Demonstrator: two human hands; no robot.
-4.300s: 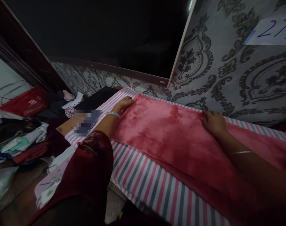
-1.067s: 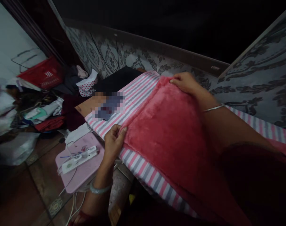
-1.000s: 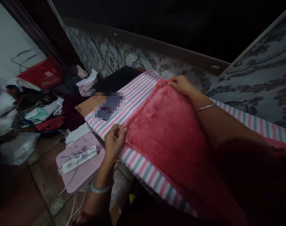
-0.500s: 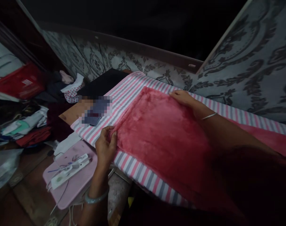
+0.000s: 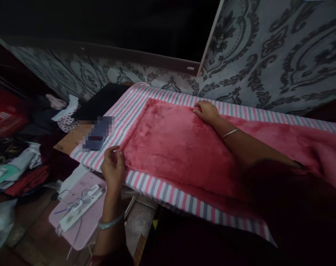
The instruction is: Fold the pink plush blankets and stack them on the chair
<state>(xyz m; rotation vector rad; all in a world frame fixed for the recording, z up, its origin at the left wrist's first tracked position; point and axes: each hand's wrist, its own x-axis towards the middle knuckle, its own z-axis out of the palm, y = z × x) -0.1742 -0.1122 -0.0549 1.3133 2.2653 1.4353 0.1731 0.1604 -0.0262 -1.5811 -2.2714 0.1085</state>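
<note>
A red plush fabric piece (image 5: 168,144) lies spread over a striped cloth (image 5: 181,195) in pink, grey and white that covers a long table. At the fabric's near left corner, my left hand (image 5: 113,166) pinches the edge between thumb and fingers. My right hand (image 5: 208,112) is closed on the far edge, fingers bent over the rim. More red plush (image 5: 281,142) stretches off to the right, behind my right forearm. The fabric's near right part is dark and partly hidden by my arm and sleeve.
A phone (image 5: 96,138), partly blurred, rests at the table's left end beside a black flat object (image 5: 104,99). Below left, a power strip (image 5: 79,210) sits on a pink stool (image 5: 85,236). Clothes (image 5: 21,166) are heaped on the left. A dark screen (image 5: 115,29) hangs behind.
The view has turned to the right, so more of the red plush on that side shows. My right hand has slid right along the far edge; my left hand keeps its corner.
</note>
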